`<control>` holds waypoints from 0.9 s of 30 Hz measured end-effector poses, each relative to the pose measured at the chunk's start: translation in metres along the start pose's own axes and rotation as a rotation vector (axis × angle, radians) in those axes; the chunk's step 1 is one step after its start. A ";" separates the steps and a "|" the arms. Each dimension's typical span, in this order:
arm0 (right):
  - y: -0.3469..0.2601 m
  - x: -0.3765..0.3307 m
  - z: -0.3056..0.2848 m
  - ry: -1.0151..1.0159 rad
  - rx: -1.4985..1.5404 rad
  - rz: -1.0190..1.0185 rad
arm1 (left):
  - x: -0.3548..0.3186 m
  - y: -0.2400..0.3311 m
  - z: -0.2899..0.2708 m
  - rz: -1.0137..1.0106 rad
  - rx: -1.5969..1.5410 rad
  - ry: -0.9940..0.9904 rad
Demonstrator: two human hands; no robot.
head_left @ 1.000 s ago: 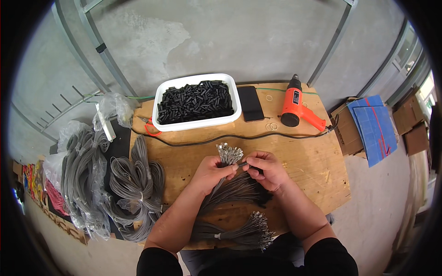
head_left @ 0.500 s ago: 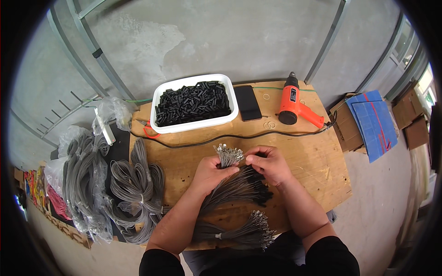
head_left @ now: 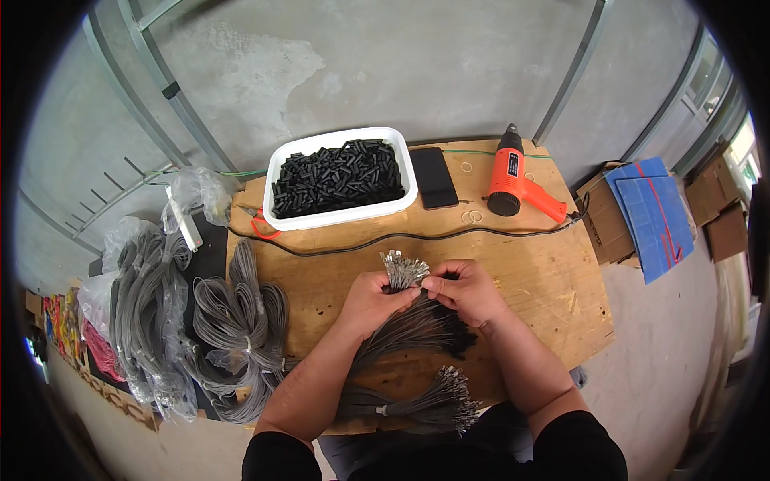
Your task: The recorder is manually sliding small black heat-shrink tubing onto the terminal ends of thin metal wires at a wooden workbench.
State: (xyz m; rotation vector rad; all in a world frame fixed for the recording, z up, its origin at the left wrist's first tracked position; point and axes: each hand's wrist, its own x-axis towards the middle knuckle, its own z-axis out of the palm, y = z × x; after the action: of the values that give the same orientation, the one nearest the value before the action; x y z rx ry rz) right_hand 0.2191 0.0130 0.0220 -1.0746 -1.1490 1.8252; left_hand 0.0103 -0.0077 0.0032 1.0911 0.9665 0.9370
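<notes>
My left hand (head_left: 370, 303) is wrapped round a bundle of thin grey wires, its silvery metal terminals (head_left: 405, 269) sticking up above the thumb. Against the right side of these terminals, my right hand (head_left: 467, 295) closes thumb and forefinger in a pinch. Whatever is between those fingertips is too small to make out. Under both hands fan out grey wires (head_left: 401, 330) with black sleeves (head_left: 459, 335) on their right ends. Nearer to me lies a second tied wire bundle (head_left: 401, 403) with bare metal terminals at its right end.
A white tub (head_left: 345, 219) full of short black sleeves stands at the back, beside a dark phone (head_left: 434, 178) and an orange heat gun (head_left: 512, 176). A black cable (head_left: 377, 240) crosses the wooden table (head_left: 553, 280). Coiled grey wires (head_left: 245, 337) and red-handled pliers (head_left: 263, 227) lie left.
My right hand has come left, its fingertips now against the terminals. The left hand and its bundle have shifted slightly right.
</notes>
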 end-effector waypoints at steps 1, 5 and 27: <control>-0.002 0.000 -0.001 -0.026 0.030 0.053 | 0.000 0.000 0.000 0.000 0.000 0.001; -0.010 0.004 -0.015 -0.063 0.582 0.120 | 0.001 0.000 -0.002 -0.039 -0.153 0.039; -0.002 0.002 -0.001 0.033 0.245 -0.028 | 0.000 0.005 -0.005 -0.076 -0.256 0.067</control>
State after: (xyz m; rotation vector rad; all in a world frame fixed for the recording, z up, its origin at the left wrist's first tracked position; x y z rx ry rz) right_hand 0.2198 0.0163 0.0231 -0.9383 -0.8888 1.8631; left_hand 0.0055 -0.0050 0.0069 0.8062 0.9080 1.0094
